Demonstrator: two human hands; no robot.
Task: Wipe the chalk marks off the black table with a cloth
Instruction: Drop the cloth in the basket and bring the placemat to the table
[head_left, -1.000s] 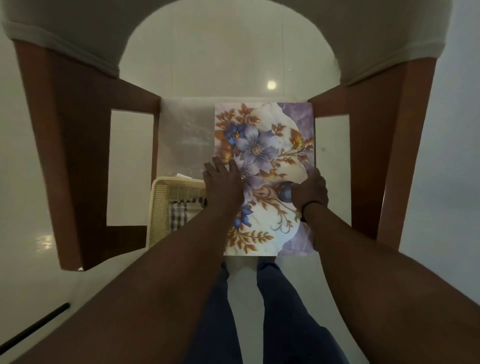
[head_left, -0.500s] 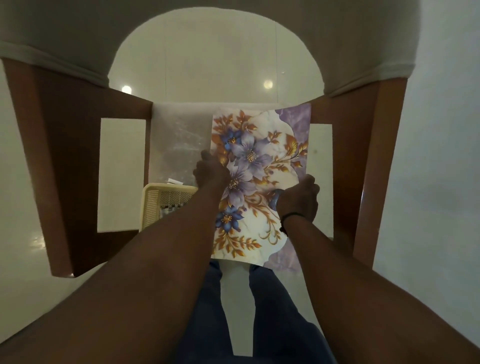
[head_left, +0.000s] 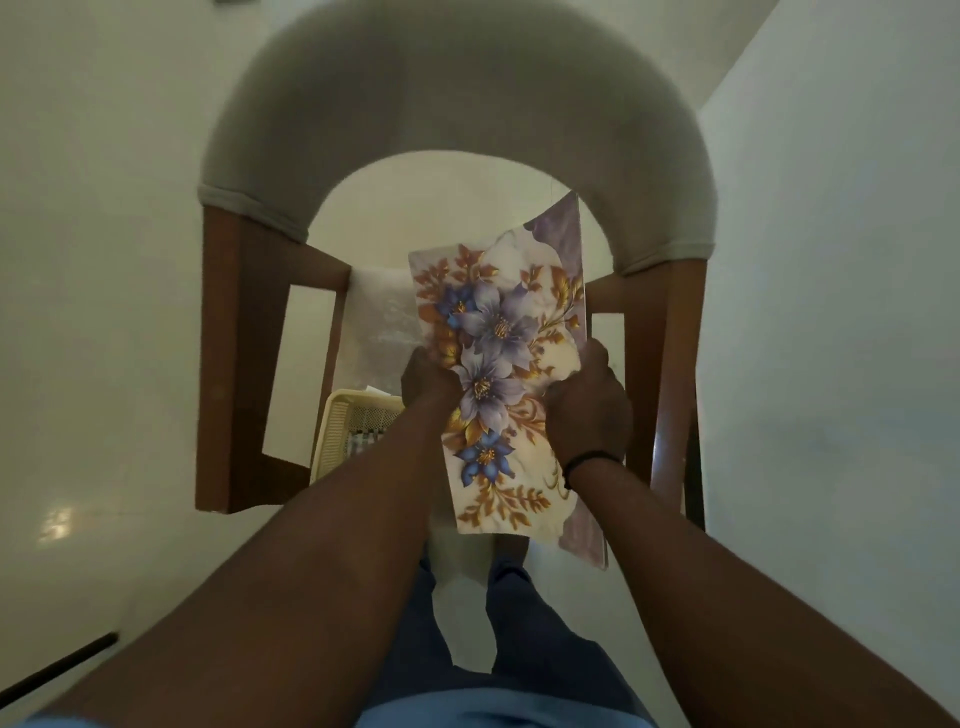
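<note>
A floral-printed board (head_left: 498, 374) is held tilted above the chair seat, its right edge raised and its far right corner reaching toward the chair's arched, cloth-covered backrest (head_left: 452, 104). The board's left edge is gripped by the left hand (head_left: 423, 382), whose fingers are curled under the edge and largely hidden by it. The right edge is gripped by the right hand (head_left: 589, 410), with the thumb laid on the printed face and the fingers wrapped behind; a dark band (head_left: 589, 462) is worn on that wrist. The print shows blue and violet flowers with orange-brown leaves on a pale ground, with mauve patches at the far right and near right corners.

Beneath the board, a pale, cloudy surface (head_left: 376, 317) of the seat is exposed at the far left. A cream perforated plastic basket (head_left: 340, 431) is seen at the near left of the seat, just beside the left forearm; checked fabric (head_left: 363, 441) is partly visible inside it, though whether this is the wiping cloth cannot be told. No black table surface or chalk marks can be made out. The brown wooden chair arms (head_left: 228, 364) stand on either side over a glossy pale floor (head_left: 104, 364). Blue trousers (head_left: 519, 649) are seen at the bottom.
</note>
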